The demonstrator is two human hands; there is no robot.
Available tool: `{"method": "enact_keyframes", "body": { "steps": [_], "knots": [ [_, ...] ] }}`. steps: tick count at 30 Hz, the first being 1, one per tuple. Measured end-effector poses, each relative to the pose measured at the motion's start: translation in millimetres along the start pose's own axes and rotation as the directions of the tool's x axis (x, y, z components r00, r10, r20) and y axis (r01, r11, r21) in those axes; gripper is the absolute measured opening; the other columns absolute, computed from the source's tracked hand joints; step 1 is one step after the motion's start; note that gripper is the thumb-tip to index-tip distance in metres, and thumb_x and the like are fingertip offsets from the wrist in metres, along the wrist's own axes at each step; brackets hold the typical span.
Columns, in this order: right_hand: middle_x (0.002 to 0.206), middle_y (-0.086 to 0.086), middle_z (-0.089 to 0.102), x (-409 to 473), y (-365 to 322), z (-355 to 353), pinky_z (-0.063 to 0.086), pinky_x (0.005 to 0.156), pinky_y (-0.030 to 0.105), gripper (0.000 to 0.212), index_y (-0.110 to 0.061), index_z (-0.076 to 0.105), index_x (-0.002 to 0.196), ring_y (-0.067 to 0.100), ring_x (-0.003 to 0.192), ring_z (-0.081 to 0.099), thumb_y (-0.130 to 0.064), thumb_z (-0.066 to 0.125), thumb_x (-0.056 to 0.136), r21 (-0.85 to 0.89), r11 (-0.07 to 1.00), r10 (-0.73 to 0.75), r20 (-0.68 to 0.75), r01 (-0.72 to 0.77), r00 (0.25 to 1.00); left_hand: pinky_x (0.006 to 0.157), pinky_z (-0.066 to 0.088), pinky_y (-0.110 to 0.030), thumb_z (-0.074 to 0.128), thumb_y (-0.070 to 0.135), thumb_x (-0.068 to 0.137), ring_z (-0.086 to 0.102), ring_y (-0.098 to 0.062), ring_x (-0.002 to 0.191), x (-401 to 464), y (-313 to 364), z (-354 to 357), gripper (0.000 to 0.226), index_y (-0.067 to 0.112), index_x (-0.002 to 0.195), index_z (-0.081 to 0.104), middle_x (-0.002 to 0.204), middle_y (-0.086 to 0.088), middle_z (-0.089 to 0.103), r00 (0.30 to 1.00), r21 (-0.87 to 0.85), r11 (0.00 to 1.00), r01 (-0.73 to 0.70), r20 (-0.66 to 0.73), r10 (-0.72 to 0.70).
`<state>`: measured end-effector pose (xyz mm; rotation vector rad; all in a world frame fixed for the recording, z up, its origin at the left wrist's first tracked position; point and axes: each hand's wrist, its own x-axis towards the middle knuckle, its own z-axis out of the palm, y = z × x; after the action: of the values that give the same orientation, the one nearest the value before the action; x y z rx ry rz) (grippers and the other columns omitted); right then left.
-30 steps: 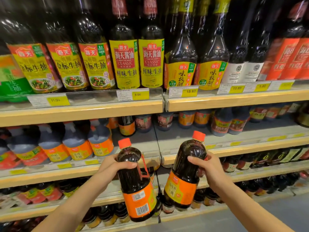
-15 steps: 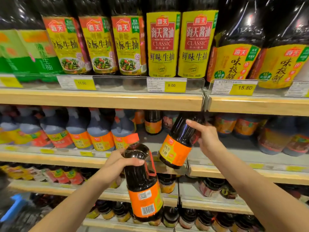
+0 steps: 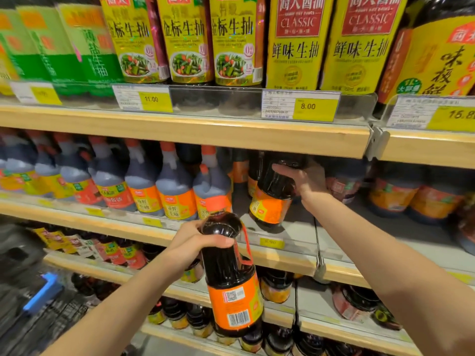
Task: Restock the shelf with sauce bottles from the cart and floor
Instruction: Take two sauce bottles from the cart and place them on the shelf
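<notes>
While the right hand [image 3: 304, 179] grips one sauce bottle [image 3: 272, 199] by its shoulder, tilted on the middle shelf [image 3: 288, 240] near the front edge, the left hand [image 3: 198, 242] clasps a second bottle [image 3: 231, 276] by its neck, below that edge.

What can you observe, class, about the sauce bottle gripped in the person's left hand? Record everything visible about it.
The sauce bottle is dark, glossy and looks like plastic, filled with near-black liquid. It has an orange cap, a domed shoulder, a thin orange-red handle on its right side, and an orange label bearing a barcode and a QR code. It is held roughly upright, leaning slightly, in front of the shelves and not resting on any of them. The left hand wraps its neck just below the dome; nothing else visibly touches it.
</notes>
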<state>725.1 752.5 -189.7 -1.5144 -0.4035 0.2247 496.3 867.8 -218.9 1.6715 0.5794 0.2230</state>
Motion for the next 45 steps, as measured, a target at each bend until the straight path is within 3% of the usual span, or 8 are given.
{"method": "enact_keyframes", "body": {
  "steps": [3,8,18,24,31,37,42,45],
  "knots": [
    [0.121,-0.001,0.064,6,8,2,0.041,0.105,0.039,0.066,-0.019,0.058,0.119,0.013,0.109,0.054,-0.024,0.086,0.060,-0.027,0.998,-0.048,0.056,0.050,0.997,0.058,0.050,-0.015,0.080,0.036,0.036,0.072,-0.013,0.079,2,-2,-1,0.065,0.012,0.096,0.068,0.085,-0.003,0.076,1.000,-0.026,1.000,-0.003,0.008,0.003],
    [0.111,-0.006,0.064,17,22,4,0.045,0.102,0.043,0.061,-0.025,0.060,0.112,0.018,0.111,0.057,-0.025,0.087,0.058,-0.065,0.996,-0.046,0.111,0.054,0.993,0.066,0.050,-0.022,0.080,0.038,0.036,0.072,-0.016,0.082,5,-6,-4,0.068,0.012,0.098,0.068,0.089,-0.004,0.075,1.000,-0.028,1.000,-0.013,-0.012,0.013],
    [0.121,0.001,0.065,19,29,8,0.045,0.100,0.036,0.076,-0.016,0.058,0.122,0.017,0.111,0.058,-0.026,0.089,0.054,-0.229,0.961,-0.111,0.191,0.154,0.975,0.054,0.049,-0.012,0.078,0.037,0.034,0.071,-0.009,0.070,9,-12,-6,0.057,0.012,0.084,0.067,0.069,0.004,0.073,1.000,-0.047,0.999,-0.022,-0.008,0.022],
    [0.124,0.004,0.063,19,29,5,0.046,0.102,0.045,0.081,-0.015,0.053,0.127,0.020,0.116,0.057,-0.024,0.088,0.055,-0.241,0.954,-0.119,0.246,0.180,0.962,0.054,0.049,-0.011,0.077,0.037,0.036,0.071,-0.009,0.071,9,-12,-7,0.053,0.014,0.083,0.068,0.070,0.004,0.073,0.999,-0.052,0.998,-0.046,0.011,0.047],
    [0.127,0.000,0.061,20,30,2,0.045,0.102,0.048,0.101,-0.020,0.051,0.129,0.019,0.120,0.055,-0.049,0.086,0.039,-0.212,0.959,-0.115,0.313,0.187,0.943,0.061,0.050,-0.015,0.078,0.038,0.039,0.071,-0.013,0.078,13,-17,-8,0.054,0.013,0.086,0.068,0.076,0.002,0.073,0.998,-0.029,0.998,-0.059,0.009,0.060],
    [0.124,0.001,0.063,24,33,4,0.047,0.099,0.041,0.096,-0.018,0.050,0.130,0.015,0.114,0.058,-0.030,0.090,0.044,-0.142,0.980,-0.079,0.366,0.140,0.927,0.071,0.048,-0.024,0.079,0.038,0.038,0.071,-0.019,0.084,19,-21,-8,0.062,0.009,0.092,0.069,0.082,-0.002,0.074,0.999,-0.008,0.999,-0.049,0.003,0.049],
    [0.121,-0.004,0.058,30,28,4,0.043,0.084,0.022,0.082,-0.020,0.040,0.135,0.012,0.112,0.053,-0.011,0.082,0.065,-0.212,0.973,0.023,0.492,0.094,0.870,0.064,0.048,-0.017,0.079,0.037,0.035,0.071,-0.013,0.077,21,-21,-6,0.059,0.011,0.087,0.069,0.076,0.000,0.074,0.999,-0.030,0.999,-0.045,0.005,0.045],
    [0.133,0.003,0.050,34,28,6,0.039,0.099,0.031,0.091,-0.016,0.033,0.139,0.020,0.127,0.044,-0.018,0.085,0.064,-0.350,0.928,0.029,0.414,0.130,0.910,0.066,0.049,-0.020,0.079,0.036,0.035,0.071,-0.017,0.080,21,-21,-6,0.059,0.011,0.088,0.069,0.079,-0.001,0.074,0.998,-0.036,0.998,-0.054,0.010,0.054]
  ]
}}
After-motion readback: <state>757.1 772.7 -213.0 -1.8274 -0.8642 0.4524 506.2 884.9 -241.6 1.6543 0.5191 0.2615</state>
